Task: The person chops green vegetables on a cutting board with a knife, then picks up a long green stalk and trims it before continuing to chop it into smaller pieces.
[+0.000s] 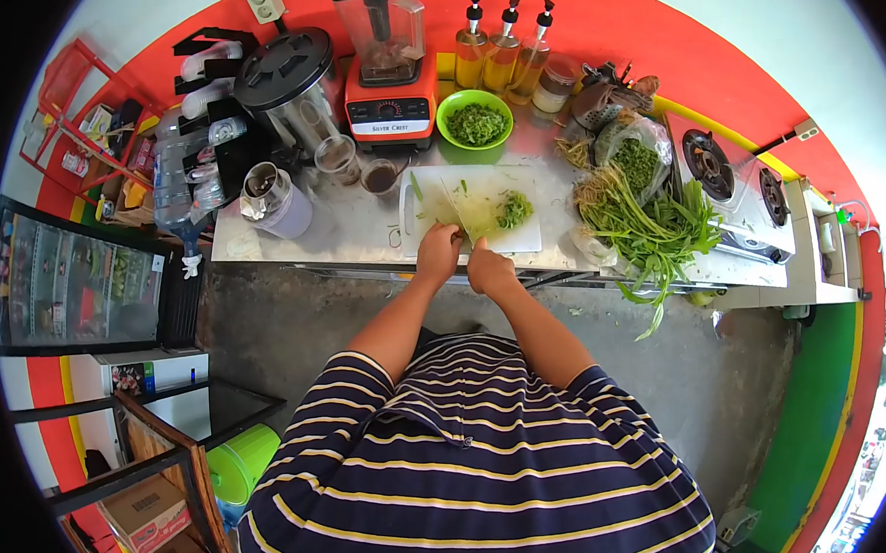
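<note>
A white cutting board (523, 184) lies at the front of the metal counter. My right hand (490, 266) is closed round a knife's handle. The broad blade of the knife (472, 213) points away from me over the board. To its left, my left hand (441, 249) has its fingers pressed together at the board's near edge; what they pinch is hidden. A small heap of chopped greens (515, 210) sits right of the blade, and a few green bits lie scattered to the left. Behind the board stands a lime-green bowl (445, 128) holding chopped greens.
Leafy stalks (640, 211) and a plastic bag of greens (637, 161) lie to the right, before a gas stove (723, 177). An orange blender (390, 114), pump bottles (501, 53) and a steel dispenser (298, 94) line the back. Plastic cups (338, 158) stand left of the board.
</note>
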`<action>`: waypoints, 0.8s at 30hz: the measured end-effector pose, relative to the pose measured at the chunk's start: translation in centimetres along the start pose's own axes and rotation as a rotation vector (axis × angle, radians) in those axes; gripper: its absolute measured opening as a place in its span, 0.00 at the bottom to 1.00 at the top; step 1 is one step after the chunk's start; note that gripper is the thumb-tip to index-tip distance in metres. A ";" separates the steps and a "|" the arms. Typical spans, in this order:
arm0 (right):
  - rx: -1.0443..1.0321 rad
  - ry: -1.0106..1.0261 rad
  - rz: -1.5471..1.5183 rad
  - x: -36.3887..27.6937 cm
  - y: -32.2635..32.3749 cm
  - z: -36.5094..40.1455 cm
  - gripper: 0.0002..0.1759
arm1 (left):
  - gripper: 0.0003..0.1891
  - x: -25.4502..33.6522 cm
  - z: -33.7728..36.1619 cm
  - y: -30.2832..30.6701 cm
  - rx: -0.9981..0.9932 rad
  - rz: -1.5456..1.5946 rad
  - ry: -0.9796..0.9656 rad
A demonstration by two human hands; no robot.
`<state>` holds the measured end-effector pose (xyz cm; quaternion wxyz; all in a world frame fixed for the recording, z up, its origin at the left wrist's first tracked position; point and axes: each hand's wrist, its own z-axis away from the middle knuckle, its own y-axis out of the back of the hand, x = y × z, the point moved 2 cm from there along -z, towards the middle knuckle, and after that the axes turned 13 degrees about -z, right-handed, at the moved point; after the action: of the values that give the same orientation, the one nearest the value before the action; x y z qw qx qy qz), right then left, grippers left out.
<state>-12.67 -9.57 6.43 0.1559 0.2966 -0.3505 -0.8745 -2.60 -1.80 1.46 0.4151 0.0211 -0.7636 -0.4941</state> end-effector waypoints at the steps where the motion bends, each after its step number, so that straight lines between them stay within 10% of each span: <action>1: -0.003 -0.013 0.002 -0.3 0.1 0.1 0.24 | 0.05 -0.1 0.0 0.0 -0.009 0.010 0.001; 24: 0.012 -0.175 0.014 -2.9 -2.6 0.9 0.26 | 0.03 -1.8 -0.9 1.3 -0.081 0.066 -0.094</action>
<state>-11.14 -5.85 6.26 0.1290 0.2176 -0.3702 -0.8938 -0.33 -1.05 1.50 0.3953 -0.0440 -0.7619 -0.5111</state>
